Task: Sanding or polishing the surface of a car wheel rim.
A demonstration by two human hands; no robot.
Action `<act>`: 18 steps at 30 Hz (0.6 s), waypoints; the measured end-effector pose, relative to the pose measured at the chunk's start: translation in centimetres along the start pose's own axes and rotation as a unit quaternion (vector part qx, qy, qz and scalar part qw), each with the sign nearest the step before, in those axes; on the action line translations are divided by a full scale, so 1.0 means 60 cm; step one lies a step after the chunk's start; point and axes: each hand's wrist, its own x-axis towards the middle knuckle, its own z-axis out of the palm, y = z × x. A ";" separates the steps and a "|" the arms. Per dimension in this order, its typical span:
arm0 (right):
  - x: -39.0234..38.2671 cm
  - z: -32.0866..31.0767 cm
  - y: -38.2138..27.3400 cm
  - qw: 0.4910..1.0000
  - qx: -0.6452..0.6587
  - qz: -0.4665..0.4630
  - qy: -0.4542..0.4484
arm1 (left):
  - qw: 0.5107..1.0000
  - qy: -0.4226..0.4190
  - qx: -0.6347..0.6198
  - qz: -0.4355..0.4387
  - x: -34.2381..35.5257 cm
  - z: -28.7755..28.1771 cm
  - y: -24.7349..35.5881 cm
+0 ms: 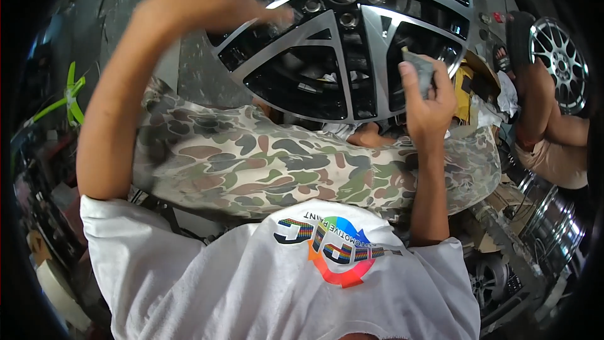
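A black and silver alloy wheel (377,38) fills the upper middle, above my legs in camouflage trousers (270,170). My left hand (242,3) is over the wheel’s upper left; motion smears its fingers, and I cannot make out whether it holds anything. My right hand (428,94) is closed round a small, flat grey pad (420,70), thumb on its near face, at the wheel’s lower right spokes.
At the right, another person’s bent legs (541,126) are beside a silver mesh wheel (560,63). A yellow object (472,88) and more rims (547,226) lie nearby. A bright green spoked object (72,94) is at the left, among clutter.
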 end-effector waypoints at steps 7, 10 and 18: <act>0.012 0.075 -0.056 0.966 -0.070 -0.206 -0.141 | 0.967 0.234 0.046 -0.093 -0.023 -0.086 -0.097; 0.038 0.067 -0.043 0.950 -0.114 -0.218 -0.195 | 0.989 0.123 -0.018 -0.080 -0.070 -0.079 -0.017; 0.094 0.084 -0.052 0.896 -0.132 -0.298 -0.301 | 0.967 -0.204 -0.029 0.150 -0.264 0.031 0.151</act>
